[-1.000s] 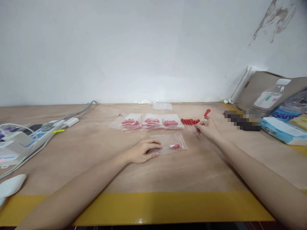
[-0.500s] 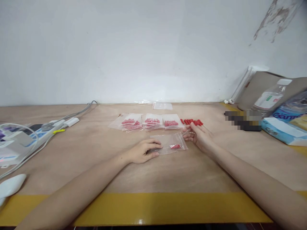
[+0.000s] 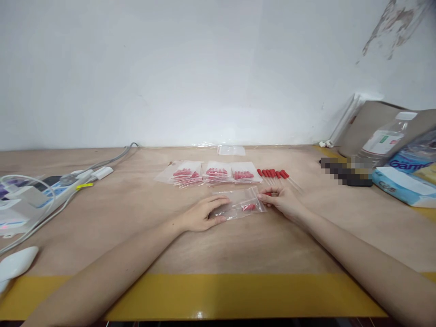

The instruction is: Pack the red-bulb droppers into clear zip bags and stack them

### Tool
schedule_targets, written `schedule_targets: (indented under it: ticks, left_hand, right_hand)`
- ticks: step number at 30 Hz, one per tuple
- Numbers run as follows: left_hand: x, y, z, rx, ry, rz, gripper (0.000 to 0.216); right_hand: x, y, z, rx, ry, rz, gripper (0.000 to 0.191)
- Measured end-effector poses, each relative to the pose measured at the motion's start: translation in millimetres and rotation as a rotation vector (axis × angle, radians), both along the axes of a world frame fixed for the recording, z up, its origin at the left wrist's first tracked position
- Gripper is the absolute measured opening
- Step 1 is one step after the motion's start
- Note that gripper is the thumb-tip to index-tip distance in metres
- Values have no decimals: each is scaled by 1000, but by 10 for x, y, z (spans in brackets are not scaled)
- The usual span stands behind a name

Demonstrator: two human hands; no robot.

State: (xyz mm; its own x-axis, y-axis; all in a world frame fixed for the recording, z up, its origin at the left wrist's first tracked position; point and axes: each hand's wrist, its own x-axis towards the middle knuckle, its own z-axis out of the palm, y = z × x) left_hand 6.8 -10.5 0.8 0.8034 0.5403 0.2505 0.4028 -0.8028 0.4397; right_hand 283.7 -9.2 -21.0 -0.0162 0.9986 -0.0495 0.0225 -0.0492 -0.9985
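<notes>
A clear zip bag (image 3: 235, 200) lies flat on the table with red tips showing inside near its right end. My left hand (image 3: 204, 213) holds the bag's left end, fingers above and thumb below. Close to the bag's mouth, my right hand (image 3: 281, 200) pinches a red-tipped stick (image 3: 269, 194), its stem hidden from me. Behind that hand, several loose red-tipped sticks (image 3: 272, 173) with thin pale stems lie in a row. Left of them are three groups of bags with red tips inside: a left pile (image 3: 186, 173), a middle pile (image 3: 217, 172) and a right pile (image 3: 243, 172).
White bags (image 3: 231, 150) lie by the wall. At left are a power strip (image 3: 56, 193) with cables and a white mouse-shaped object (image 3: 18, 262). A bottle (image 3: 384, 138), a tissue pack (image 3: 403, 186) and a partly blurred dark object (image 3: 361, 179) are at right.
My right hand has come from the row of loose sticks toward me, to the bag's mouth, with one red-tipped stick. My left hand stays at the bag.
</notes>
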Motion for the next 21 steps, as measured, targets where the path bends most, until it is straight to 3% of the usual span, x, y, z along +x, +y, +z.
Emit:
schedule_targets:
  ticks: [6,12,21]
  left_hand:
    - [2,-10,20,-10,-1,7,47]
    - [3,-2,20,2,-5,-6,46]
    - [0,17,0,8,3,1,48]
  right_hand:
    - [25,-16,83,-124,163,110,34]
    - [59,13,58,-14,-47,178,27]
    - [-5,44,64,-3,-160,250,38]
